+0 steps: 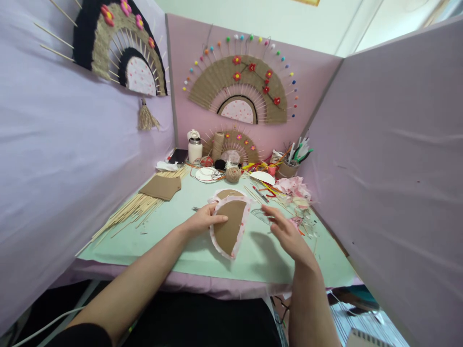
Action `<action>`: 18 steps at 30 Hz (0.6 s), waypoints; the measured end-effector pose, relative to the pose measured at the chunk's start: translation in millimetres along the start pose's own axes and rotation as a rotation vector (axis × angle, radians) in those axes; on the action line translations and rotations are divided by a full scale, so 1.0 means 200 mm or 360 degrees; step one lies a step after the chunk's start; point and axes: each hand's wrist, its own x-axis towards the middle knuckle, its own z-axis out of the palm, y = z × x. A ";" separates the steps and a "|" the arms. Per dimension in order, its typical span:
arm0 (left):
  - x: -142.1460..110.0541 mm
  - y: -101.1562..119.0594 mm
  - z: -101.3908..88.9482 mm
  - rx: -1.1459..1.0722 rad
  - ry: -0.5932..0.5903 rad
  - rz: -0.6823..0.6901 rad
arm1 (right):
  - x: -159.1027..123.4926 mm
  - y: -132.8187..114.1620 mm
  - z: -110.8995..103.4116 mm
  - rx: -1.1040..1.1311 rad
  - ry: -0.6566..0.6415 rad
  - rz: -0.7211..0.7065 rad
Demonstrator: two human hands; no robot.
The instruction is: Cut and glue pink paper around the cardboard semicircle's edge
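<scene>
My left hand (204, 220) grips a brown cardboard half-disc (229, 226) edged with pink-and-white cloth, holding it tilted above the green table mat (173, 238). My right hand (284, 230) hovers just right of the half-disc with its fingers spread and nothing in them. A second half-disc (227, 193) of the same kind lies flat on the mat just behind the held one.
A bundle of bamboo skewers (139, 207) and a brown cardboard piece (161, 186) lie at left. A twine ball (233, 174), white bottle (195, 148), pen cup (287, 168), pink cloth scraps (294, 187) and a small fan (231, 146) crowd the back. Purple partitions wall three sides.
</scene>
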 end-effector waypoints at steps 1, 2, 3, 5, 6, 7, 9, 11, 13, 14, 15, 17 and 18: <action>0.00 0.00 0.00 0.0018 -0.0050 -0.0016 | 0.04 -0.03 0.04 0.0225 -0.0210 -0.0100; 0.00 0.00 -0.01 0.0037 -0.0085 -0.0025 | 0.08 -0.05 0.08 0.0398 -0.0355 -0.0152; 0.00 -0.01 -0.01 0.0053 -0.0105 -0.0031 | 0.12 -0.06 0.12 0.0523 -0.0460 -0.0154; 0.00 -0.01 -0.01 0.0071 -0.0110 -0.0047 | 0.17 -0.07 0.19 0.0698 -0.0530 -0.0033; 0.00 -0.02 -0.02 0.0073 -0.0108 -0.0054 | 0.18 -0.06 0.22 0.0787 -0.0506 0.0026; 0.00 -0.02 -0.02 0.0074 -0.0109 -0.0061 | 0.19 -0.06 0.24 0.0866 -0.0471 0.0074; 0.01 -0.02 -0.02 0.0083 -0.0121 -0.0073 | 0.19 -0.04 0.26 0.0976 -0.0406 0.0145; 0.02 -0.03 -0.02 0.0103 -0.0127 -0.0088 | 0.19 -0.03 0.27 0.1017 -0.0364 0.0184; 0.02 -0.03 -0.02 0.0132 -0.0115 -0.0107 | 0.18 -0.02 0.28 0.1012 -0.0316 0.0193; 0.02 -0.03 -0.02 0.0147 -0.0103 -0.0115 | 0.18 -0.02 0.28 0.1002 -0.0288 0.0183; 0.02 -0.03 -0.02 0.0160 -0.0092 -0.0121 | 0.18 -0.02 0.28 0.0991 -0.0263 0.0162; 0.02 -0.02 -0.01 0.0160 -0.0074 -0.0126 | 0.18 -0.03 0.28 0.0958 -0.0227 0.0094; 0.02 -0.02 -0.01 0.0149 -0.0072 -0.0127 | 0.18 -0.03 0.29 0.0936 -0.0212 0.0051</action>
